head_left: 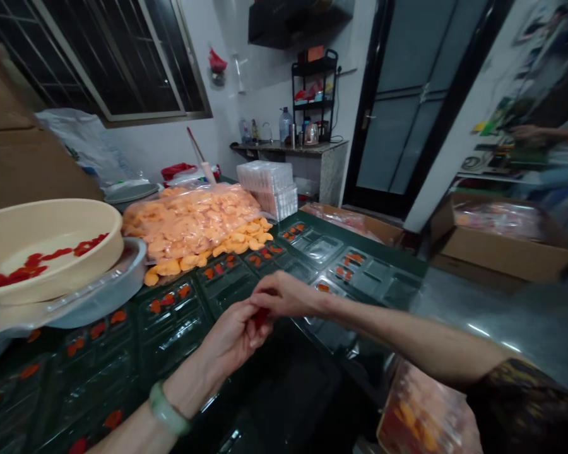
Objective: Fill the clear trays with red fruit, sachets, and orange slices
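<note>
My left hand [236, 334], with a pale green bangle [168, 408] on its wrist, is curled closed around small red pieces [261, 315]. My right hand [286, 295] meets it over the table, its fingers pinched together at the red pieces. Its fingertips are partly hidden, so what they grip does not show. Around both hands lie clear plastic compartment trays [170, 340]. Several trays hold small red-orange pieces [97, 330] in their upper compartments.
A cream basin [108, 217] with red pieces rests on a grey-blue basin [127, 277] at left. Behind the trays lie a bag of orange pieces [194, 221] and stacked clear boxes [267, 183]. Cardboard boxes [502, 252] stand at right. A blurred person [561, 157] is at far right.
</note>
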A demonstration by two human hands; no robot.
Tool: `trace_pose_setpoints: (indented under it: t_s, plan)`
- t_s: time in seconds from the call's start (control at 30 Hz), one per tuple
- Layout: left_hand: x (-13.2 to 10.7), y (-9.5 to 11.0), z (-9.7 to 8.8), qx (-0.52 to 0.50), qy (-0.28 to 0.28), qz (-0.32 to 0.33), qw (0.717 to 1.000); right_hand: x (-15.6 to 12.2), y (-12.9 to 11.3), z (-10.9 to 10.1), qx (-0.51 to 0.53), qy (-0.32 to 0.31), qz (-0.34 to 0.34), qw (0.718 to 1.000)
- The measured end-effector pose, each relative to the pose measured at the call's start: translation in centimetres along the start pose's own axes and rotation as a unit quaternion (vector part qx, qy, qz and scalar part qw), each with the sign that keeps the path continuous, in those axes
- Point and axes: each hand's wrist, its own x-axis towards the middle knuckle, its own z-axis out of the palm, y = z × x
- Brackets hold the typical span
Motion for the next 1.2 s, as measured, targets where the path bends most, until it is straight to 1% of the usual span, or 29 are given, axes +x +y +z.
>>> trace_pose_setpoints:
  t_s: [0.07, 0.13, 0.2, 0.27, 0.33, 0.43, 0.47, 0.53, 0.57, 0.63, 0.7, 0.73, 0.77, 0.83, 0.9, 0.93, 1.0, 1.03, 1.07, 1.1, 1.13, 1.2]
  plan:
    - [-0.1, -0.7, 0.8, -0.005, -0.023, -0.017, 1.0, -2.9, -0.7, 0.4, 0.045, -0.001, -0.011, 0.999]
    - [-0.3, -1.4, 1.6, -0.014, -0.036, -0.034, 0.999, -5.1, -0.5, 0.3, 0.1, 0.015, 0.017, 0.995]
    - [-0.4, -1.8, 2.3, -0.017, -0.036, -0.043, 0.998, -6.7, 0.0, 0.0, 0.156, 0.03, 0.045, 0.986]
    - [-0.5, -2.0, 3.2, 0.005, -0.028, -0.038, 0.999, -7.6, 0.5, 0.0, 0.196, 0.064, 0.065, 0.976]
    - [-0.5, -2.2, 4.0, 0.069, -0.023, -0.026, 0.997, -8.3, 0.9, 0.3, 0.241, 0.094, 0.085, 0.962]
    - [-0.2, -2.6, 5.2, 0.173, -0.02, -0.017, 0.984, -9.2, 1.2, 0.6, 0.33, 0.094, 0.119, 0.932]
    - [-0.1, -2.8, 5.5, 0.186, -0.016, -0.02, 0.982, -9.5, 1.4, 0.4, 0.353, 0.091, 0.13, 0.922]
    - [0.2, -2.9, 5.7, 0.165, -0.005, -0.028, 0.986, -9.9, 2.1, -0.7, 0.373, 0.1, 0.144, 0.911]
    - [0.4, -2.9, 5.6, 0.139, -0.001, -0.033, 0.99, -10.0, 2.7, -1.5, 0.367, 0.121, 0.146, 0.911]
    - [0.4, -2.9, 5.1, 0.084, 0.002, -0.041, 0.996, -9.8, 4.6, -3.6, 0.325, 0.203, 0.152, 0.911]
    - [0.2, -2.6, 4.4, 0.045, 0.0, -0.053, 0.998, -9.3, 6.9, -5.7, 0.278, 0.296, 0.172, 0.897]
    - [0.1, -2.5, 4.0, 0.034, 0.002, -0.062, 0.998, -9.0, 8.0, -6.5, 0.266, 0.321, 0.188, 0.889]
    - [-0.1, -2.4, 3.8, 0.026, 0.005, -0.068, 0.997, -8.6, 8.9, -7.1, 0.262, 0.332, 0.2, 0.884]
    - [-0.4, -2.3, 3.5, 0.013, 0.006, -0.076, 0.997, -8.0, 10.2, -7.5, 0.271, 0.317, 0.208, 0.885]
    - [-0.5, -2.3, 3.7, 0.005, 0.002, -0.075, 0.997, -7.5, 10.8, -7.5, 0.275, 0.302, 0.202, 0.89]
    - [-0.5, -2.3, 3.9, 0.003, 0.001, -0.073, 0.997, -7.4, 10.9, -7.6, 0.258, 0.311, 0.198, 0.893]
    - [-0.4, -2.3, 4.3, 0.0, -0.003, -0.072, 0.997, -7.4, 11.3, -8.2, 0.197, 0.351, 0.192, 0.895]
    - [-0.3, -2.3, 4.4, -0.002, -0.006, -0.073, 0.997, -7.6, 11.6, -8.7, 0.169, 0.376, 0.191, 0.891]
    - [-0.4, -2.3, 4.4, -0.003, -0.009, -0.075, 0.997, -7.8, 12.0, -9.4, 0.124, 0.394, 0.195, 0.889]
    - [-0.5, -2.3, 4.3, -0.003, -0.011, -0.076, 0.997, -8.1, 12.4, -10.1, 0.069, 0.398, 0.204, 0.892]
    - [-0.7, -2.2, 4.1, -0.002, -0.011, -0.077, 0.997, -8.3, 12.8, -10.8, 0.011, 0.385, 0.216, 0.897]
    - [-1.1, -2.1, 3.4, 0.005, -0.001, -0.079, 0.997, -8.8, 13.5, -11.7, -0.116, 0.329, 0.236, 0.907]
